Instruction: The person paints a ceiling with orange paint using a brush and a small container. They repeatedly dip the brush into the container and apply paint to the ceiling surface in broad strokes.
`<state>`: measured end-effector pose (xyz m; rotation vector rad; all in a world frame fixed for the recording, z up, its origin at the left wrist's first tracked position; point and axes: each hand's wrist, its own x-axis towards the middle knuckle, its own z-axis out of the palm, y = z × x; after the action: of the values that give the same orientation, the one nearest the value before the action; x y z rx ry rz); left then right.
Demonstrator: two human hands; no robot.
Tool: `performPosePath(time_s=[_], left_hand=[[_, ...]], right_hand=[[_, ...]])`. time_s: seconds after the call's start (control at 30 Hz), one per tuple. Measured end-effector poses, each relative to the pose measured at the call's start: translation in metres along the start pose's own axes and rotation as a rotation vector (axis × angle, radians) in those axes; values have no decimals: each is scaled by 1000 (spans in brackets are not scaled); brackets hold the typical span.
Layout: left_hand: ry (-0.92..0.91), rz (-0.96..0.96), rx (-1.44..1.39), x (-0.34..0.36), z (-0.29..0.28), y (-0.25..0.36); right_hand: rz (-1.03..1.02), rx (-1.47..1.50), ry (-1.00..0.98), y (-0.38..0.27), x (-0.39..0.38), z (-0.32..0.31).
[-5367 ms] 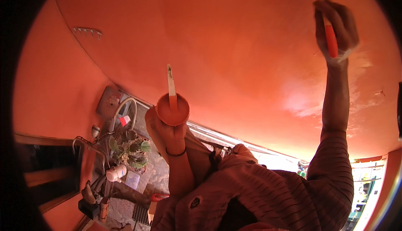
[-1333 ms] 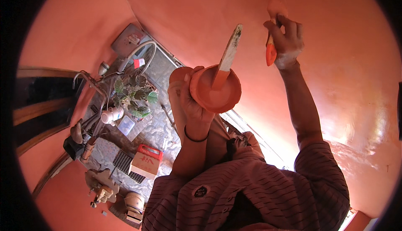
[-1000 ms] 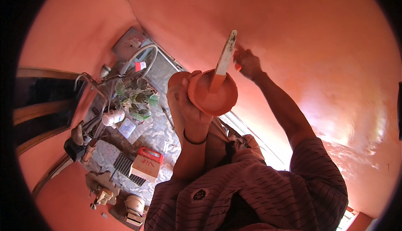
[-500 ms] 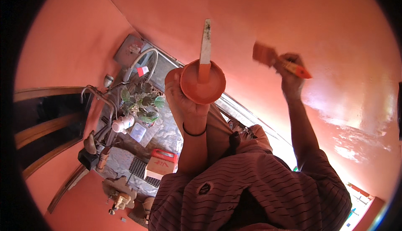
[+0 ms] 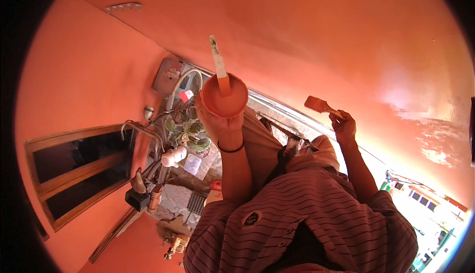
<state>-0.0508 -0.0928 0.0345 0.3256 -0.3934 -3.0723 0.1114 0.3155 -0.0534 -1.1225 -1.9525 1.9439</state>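
Observation:
My left hand (image 5: 225, 128) is closed around a round paint bowl (image 5: 238, 95) and holds it up in front of my body. Orange paint lies inside, and a flat wooden stick (image 5: 217, 59) stands tilted in it, its lower end coated orange. On the right, my right hand (image 5: 345, 126) grips a paintbrush (image 5: 318, 104) by its handle. The bristles look orange-brown and point left, apart from the bowl. Beyond the brush rises an orange wall (image 5: 297, 40), with a shiny patch toward the right.
A wood-framed window (image 5: 81, 166) with dark panes is at the left. Near it stand a leafy plant (image 5: 200, 144), a curved metal pipe (image 5: 143, 128), a pinkish container (image 5: 173, 156) and a clear plastic box (image 5: 192, 164). A row of hooks (image 5: 123, 7) hangs on the wall.
My right hand has lowered with the brush, whose bristles have moved down. The bowl has shifted slightly left in view, its stick leaning more. The whole view has turned, showing more window and hooks.

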Motion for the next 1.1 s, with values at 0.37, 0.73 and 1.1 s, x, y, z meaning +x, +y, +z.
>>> performPosePath(time_s=[0.37,0.73,1.1], left_hand=[[-23,13,64,4,-5,0],[87,6,69,-5,-15,-2],[1,77,186,-1,-19,-5]], right_hand=[[592,746,-252,11,-53,30],[182,142,-577,-73,-38,178],[-246,-116,-59,-48,66,305]])
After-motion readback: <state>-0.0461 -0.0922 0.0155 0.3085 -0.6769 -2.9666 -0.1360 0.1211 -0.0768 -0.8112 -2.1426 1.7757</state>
